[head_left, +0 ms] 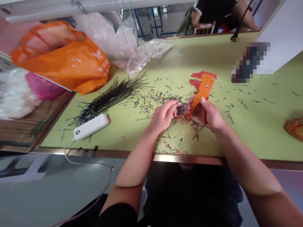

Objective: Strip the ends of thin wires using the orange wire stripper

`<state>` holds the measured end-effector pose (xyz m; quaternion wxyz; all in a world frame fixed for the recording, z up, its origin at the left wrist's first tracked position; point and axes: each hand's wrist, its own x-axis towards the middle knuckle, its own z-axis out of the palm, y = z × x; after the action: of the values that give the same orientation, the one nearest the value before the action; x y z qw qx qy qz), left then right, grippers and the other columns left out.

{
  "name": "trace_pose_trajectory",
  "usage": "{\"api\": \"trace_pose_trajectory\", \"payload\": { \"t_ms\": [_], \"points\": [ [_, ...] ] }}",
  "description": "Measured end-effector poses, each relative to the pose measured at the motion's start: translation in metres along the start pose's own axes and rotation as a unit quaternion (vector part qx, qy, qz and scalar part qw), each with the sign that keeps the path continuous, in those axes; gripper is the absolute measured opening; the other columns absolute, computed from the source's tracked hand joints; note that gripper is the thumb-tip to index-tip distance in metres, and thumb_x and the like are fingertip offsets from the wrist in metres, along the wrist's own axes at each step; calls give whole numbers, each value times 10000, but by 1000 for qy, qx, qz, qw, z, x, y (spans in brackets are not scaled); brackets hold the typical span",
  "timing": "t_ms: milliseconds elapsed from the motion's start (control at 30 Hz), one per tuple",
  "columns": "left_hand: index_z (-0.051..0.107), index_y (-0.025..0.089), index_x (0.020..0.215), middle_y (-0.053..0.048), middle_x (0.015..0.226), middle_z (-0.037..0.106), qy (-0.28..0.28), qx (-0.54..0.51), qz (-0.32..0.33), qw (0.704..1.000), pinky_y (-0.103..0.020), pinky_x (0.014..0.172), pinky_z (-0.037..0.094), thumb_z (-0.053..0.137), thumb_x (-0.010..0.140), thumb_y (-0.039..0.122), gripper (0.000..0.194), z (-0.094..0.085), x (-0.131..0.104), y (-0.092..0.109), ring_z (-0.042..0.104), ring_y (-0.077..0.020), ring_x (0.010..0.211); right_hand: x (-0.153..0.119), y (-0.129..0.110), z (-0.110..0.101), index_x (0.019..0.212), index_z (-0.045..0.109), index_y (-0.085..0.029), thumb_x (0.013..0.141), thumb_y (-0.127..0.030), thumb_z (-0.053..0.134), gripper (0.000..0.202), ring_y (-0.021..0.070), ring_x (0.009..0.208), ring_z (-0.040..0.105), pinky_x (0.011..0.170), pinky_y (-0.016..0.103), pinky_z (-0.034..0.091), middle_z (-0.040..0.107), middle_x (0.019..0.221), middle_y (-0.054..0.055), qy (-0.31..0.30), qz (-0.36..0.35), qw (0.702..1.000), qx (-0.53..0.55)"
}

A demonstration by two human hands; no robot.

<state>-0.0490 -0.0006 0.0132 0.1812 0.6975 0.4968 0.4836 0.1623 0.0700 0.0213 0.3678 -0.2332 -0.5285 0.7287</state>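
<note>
Orange wire stripper (pixel 205 86) | right hand (pixel 210 113): gripping | left hand (pixel 163 116): curled, nearby

I get bright, fairly even light across the worktop (pixel 260 135), apparently from overhead, with a strong glint on the metal trim (pixel 170 158) at its near edge and small highlights on the clear plastic (pixel 139 60) towards its far edge. Below the near edge, my view of the dark clothing (pixel 189 192) sinks almost to black. Fine detail is soft: the clippings (pixel 182 111) blur together, and a pixelated patch (pixel 253 60) covers something near the far edge.
</note>
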Motion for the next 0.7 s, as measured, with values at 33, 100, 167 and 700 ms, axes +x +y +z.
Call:
{"api": "trace_pose_trajectory", "payload": {
  "t_ms": [33,100,167,700],
  "points": [
    [698,191,1217,34,684,662,5,4,-3,1000,-215,591,500,414,1157,383,348,0,0,0,605,-91,559,0,-1,-3,1026,700,-240,904,-750,704,524,215,798,714,687,352,626,715,902,48,-15,16,1000,7],
    [701,194,1251,46,651,632,11,34,-12,999,-227,597,498,418,1156,385,355,-1,-1,-1,587,-98,547,-1,-2,-8,985,704,-225,890,-770,708,553,212,777,717,671,337,626,721,870,54,-51,46,998,5],
    [710,193,1247,33,681,662,19,71,-18,997,-245,627,511,429,1152,381,351,-2,-2,-2,605,-108,575,-2,-2,-11,967,706,-216,888,-783,703,572,214,786,727,681,333,629,735,876,63,-88,79,993,-1],
    [723,207,1171,-73,1052,795,34,276,-12,961,-343,872,583,396,1085,161,341,-5,-1,-17,749,-210,968,-2,-3,-21,1045,722,-183,910,-805,662,639,186,767,758,686,291,648,746,875,51,-200,195,960,13]
  ]
}}
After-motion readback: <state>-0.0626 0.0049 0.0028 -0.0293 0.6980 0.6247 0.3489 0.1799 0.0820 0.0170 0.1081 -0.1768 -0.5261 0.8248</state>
